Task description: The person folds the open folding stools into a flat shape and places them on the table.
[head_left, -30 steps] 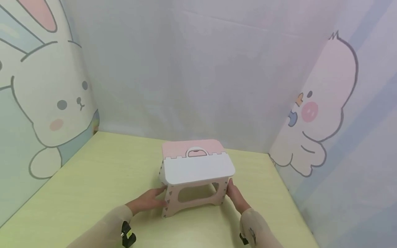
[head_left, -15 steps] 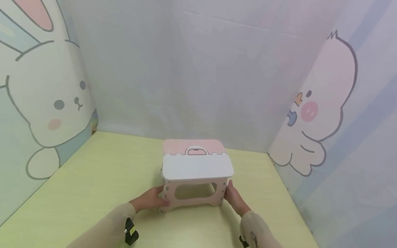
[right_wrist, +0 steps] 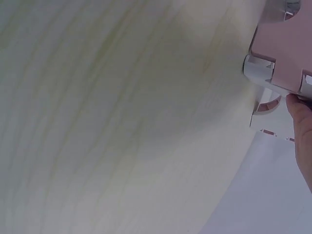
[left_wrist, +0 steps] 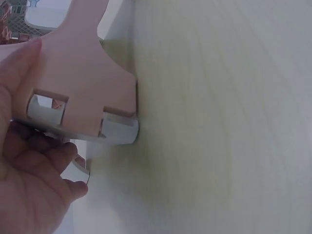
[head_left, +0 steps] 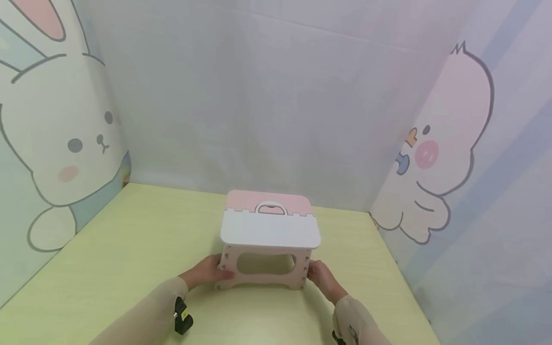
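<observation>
A pink and white folding stool stands unfolded on the table, its white handle in the middle of the top. My left hand grips the stool's left front leg edge. In the left wrist view, the thumb lies on the pink leg panel while the other fingers curl behind the edge. At the opposite side, my right hand holds the right leg edge. The right wrist view catches only part of that hand against the white hinge edge; its other fingers are hidden.
The pale yellow wood-grain table runs back to a light fabric wall. Side walls carry a printed rabbit on the left and a chick on the right. Black wrist straps sit on the sleeves.
The stool has turned slightly clockwise as seen from above, its left front leg moving away from me. Its front now faces me squarely. Both hands have stayed on it.
</observation>
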Tool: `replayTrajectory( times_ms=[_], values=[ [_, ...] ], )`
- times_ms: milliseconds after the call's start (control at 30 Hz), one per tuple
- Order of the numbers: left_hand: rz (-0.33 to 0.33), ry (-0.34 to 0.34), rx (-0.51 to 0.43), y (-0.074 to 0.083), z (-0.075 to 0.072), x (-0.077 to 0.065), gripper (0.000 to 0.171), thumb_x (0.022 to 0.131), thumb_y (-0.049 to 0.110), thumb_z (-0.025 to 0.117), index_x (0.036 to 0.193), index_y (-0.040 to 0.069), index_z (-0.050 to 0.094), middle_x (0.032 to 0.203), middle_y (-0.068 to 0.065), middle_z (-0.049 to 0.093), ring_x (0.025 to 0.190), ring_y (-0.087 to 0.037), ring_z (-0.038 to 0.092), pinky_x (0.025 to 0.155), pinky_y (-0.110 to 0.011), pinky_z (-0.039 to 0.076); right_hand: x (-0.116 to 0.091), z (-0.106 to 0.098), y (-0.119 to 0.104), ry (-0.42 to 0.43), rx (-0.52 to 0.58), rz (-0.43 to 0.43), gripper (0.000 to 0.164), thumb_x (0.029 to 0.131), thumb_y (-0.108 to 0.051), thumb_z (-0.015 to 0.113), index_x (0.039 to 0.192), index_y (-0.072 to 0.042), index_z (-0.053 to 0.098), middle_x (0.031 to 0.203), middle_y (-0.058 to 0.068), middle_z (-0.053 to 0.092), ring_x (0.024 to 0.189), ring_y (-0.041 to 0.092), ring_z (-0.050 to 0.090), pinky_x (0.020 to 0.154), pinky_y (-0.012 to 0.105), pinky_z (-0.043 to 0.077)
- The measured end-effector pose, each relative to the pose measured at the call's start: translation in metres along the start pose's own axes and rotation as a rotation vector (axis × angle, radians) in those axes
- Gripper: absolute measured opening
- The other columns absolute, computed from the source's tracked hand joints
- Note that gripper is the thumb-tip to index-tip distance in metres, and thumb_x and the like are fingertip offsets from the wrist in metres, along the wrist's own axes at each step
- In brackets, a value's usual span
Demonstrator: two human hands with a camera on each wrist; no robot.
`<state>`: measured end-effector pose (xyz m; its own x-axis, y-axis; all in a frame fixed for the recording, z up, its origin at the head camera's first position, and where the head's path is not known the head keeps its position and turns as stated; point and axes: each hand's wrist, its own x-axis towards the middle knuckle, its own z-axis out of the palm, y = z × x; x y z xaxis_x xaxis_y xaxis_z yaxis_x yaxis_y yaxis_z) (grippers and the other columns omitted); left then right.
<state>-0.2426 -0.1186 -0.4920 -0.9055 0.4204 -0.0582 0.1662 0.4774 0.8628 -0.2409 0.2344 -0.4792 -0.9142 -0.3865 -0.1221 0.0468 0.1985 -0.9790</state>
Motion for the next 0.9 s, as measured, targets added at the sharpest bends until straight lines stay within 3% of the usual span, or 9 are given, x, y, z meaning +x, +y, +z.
replayTrajectory(
  times_ms=[100, 200, 400, 567, 900],
  values=[
    [-0.004, 0.030, -0.006, -0.003, 0.001, 0.002, 0.067, 0.082, 0.032, 0.075, 0.131, -0.007, 0.050, 0.126, -0.024, 0.057, 0.113, -0.038, 0.055, 0.094, -0.053, 0.043, -0.001, -0.001, 0.000, -0.015, -0.034, -0.015, 0.051, 0.100, -0.018, 0.026, 0.135, 0.017, 0.037, 0.143, 0.032, 0.036, 0.133, 0.044, 0.032, 0.108, 0.051, 0.026],
    [-0.019, 0.069, -0.009, -0.004, 0.003, 0.004, 0.065, 0.081, 0.033, 0.077, 0.128, -0.006, 0.053, 0.123, -0.022, 0.060, 0.111, -0.036, 0.057, 0.093, -0.051, 0.044, -0.001, -0.002, -0.002, 0.010, -0.135, -0.018, 0.051, 0.099, -0.023, 0.043, 0.133, 0.015, 0.043, 0.137, 0.029, 0.046, 0.129, 0.042, 0.040, 0.105, 0.053, 0.031],
    [-0.049, 0.111, -0.033, -0.007, 0.006, 0.007, 0.062, 0.077, 0.027, 0.080, 0.125, -0.006, 0.055, 0.119, -0.020, 0.062, 0.106, -0.033, 0.060, 0.091, -0.050, 0.045, 0.007, 0.005, -0.003, 0.080, -0.294, 0.031, 0.054, 0.085, -0.026, 0.070, 0.124, 0.009, 0.055, 0.119, 0.020, 0.062, 0.107, 0.029, 0.059, 0.092, 0.050, 0.045],
    [-0.060, 0.128, -0.060, -0.010, 0.008, 0.008, 0.064, 0.074, 0.022, 0.082, 0.125, -0.007, 0.055, 0.119, -0.020, 0.062, 0.105, -0.032, 0.060, 0.092, -0.051, 0.044, 0.013, 0.008, -0.002, 0.105, -0.311, 0.027, 0.053, 0.080, -0.016, 0.075, 0.123, 0.009, 0.056, 0.117, 0.023, 0.063, 0.100, 0.025, 0.061, 0.086, 0.046, 0.048],
    [-0.027, 0.162, -0.033, -0.014, 0.006, 0.010, 0.059, 0.072, 0.021, 0.083, 0.119, -0.007, 0.059, 0.112, -0.019, 0.065, 0.097, -0.028, 0.063, 0.088, -0.048, 0.048, 0.020, 0.014, 0.001, 0.124, -0.312, -0.004, 0.054, 0.078, -0.010, 0.077, 0.123, 0.010, 0.054, 0.120, 0.025, 0.060, 0.104, 0.030, 0.060, 0.088, 0.047, 0.047]
  ],
)
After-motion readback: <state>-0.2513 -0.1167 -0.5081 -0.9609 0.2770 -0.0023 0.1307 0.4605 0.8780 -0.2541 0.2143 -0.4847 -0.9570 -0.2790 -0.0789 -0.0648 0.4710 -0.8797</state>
